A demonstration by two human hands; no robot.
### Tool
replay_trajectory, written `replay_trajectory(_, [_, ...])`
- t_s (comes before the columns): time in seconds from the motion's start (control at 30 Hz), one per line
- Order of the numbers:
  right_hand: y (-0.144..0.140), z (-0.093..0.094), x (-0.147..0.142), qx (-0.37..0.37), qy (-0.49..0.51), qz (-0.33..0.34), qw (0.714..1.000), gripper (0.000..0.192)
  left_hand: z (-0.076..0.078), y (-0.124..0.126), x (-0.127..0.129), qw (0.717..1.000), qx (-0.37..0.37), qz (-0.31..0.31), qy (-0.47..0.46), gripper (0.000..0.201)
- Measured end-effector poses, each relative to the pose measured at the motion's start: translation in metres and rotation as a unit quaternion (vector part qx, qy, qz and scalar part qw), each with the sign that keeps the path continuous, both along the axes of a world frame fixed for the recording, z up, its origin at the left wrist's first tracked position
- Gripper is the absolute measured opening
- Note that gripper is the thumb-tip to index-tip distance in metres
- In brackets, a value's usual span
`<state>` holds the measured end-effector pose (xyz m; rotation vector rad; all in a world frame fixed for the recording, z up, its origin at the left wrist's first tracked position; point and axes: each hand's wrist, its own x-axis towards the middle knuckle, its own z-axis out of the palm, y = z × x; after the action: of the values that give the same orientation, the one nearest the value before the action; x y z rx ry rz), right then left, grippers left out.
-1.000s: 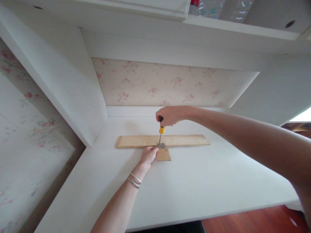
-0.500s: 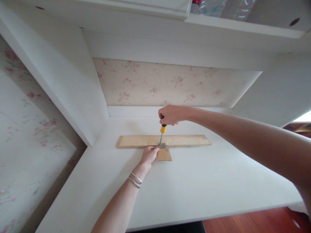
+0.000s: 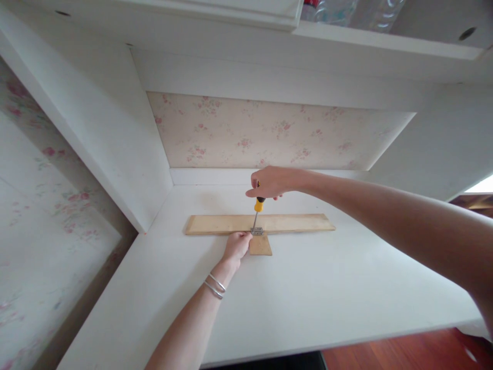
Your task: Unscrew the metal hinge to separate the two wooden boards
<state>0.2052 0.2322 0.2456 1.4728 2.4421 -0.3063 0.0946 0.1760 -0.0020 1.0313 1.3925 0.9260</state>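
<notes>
- White bench (image 3: 308,293) beneath a white cabinet (image 3: 215,11), floral wallpaper (image 3: 242,128) behind.
- Long board (image 3: 296,222) lies flat across the bench; small wood piece (image 3: 261,246) sits against its near edge, about mid-length.
- Metal hinge (image 3: 257,231) is where the two meet. Positioning looks done; both wood parts and the hinge are together.
- Right grip (image 3: 271,181) is holding the screwdriver (image 3: 259,205) by its handle from above, thumb pointing off to the left. Shaft leans slightly, tip down at the hinge's left end.
- Left grip (image 3: 236,245) is bunched by that same end, next to the tip. Can't tell if I'm pinching hardware or just steadying wood.
- Status: I'd call it mid-fastening, working the hinge's left side.
- Done vs left: screw heads too small to read, so no count of what's tight. Tip is down at the hinge, so I'd judge that spot unfinished. Right side of the hinge: can't confirm.
</notes>
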Motion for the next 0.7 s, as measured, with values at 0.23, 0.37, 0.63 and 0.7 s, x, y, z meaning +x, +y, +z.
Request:
replay_trajectory(0.23, [0.0016, -0.0009, -0.0004, 0.014, 0.039, 0.035, 0.999, 0.039, -0.0004, -0.0003, 0.0001, 1.000, 0.000, 0.000, -0.002, 0.024])
replay_trajectory(0.37, [0.0039, -0.0020, -0.0010, -0.015, 0.027, 0.012, 0.999, 0.030, -0.0008, -0.0004, -0.0001, 1.000, 0.001, 0.003, -0.002, 0.024])
replay_trajectory(0.63, [0.0017, 0.0018, 0.0005, -0.029, 0.028, 0.009, 0.999, 0.026, -0.0026, 0.0021, -0.0010, 1.000, 0.007, 0.005, 0.000, 0.023])
replay_trajectory(0.7, [0.0013, 0.0025, 0.0013, -0.019, 0.040, 0.042, 0.998, 0.027, -0.0029, 0.0020, -0.0010, 1.000, 0.009, 0.005, 0.001, 0.024])
